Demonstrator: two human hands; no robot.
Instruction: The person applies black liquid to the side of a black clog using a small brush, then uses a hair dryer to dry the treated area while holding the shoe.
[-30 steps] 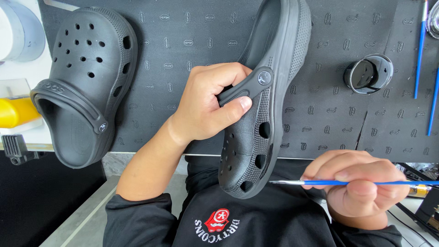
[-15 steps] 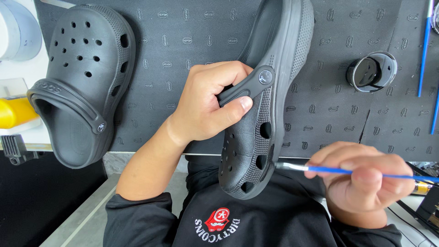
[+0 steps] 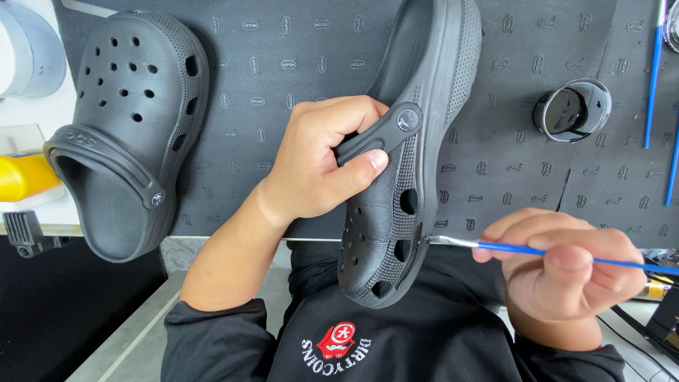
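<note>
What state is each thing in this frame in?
Left hand: gripping the held clog by its strap.
Held clog: lifted, turned on its side.
Right hand: pinching the brush.
Brush: tip touching the held clog's sole edge.
Second clog: lying on the mat, untouched.
Small black pot: open.

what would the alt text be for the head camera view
The left hand holds a black clog on its side by the heel strap, while the right hand touches the tip of a thin blue-handled brush to the clog's side near the sole. A second black clog lies on the dark patterned mat, with a small black pot to the other side.
</note>
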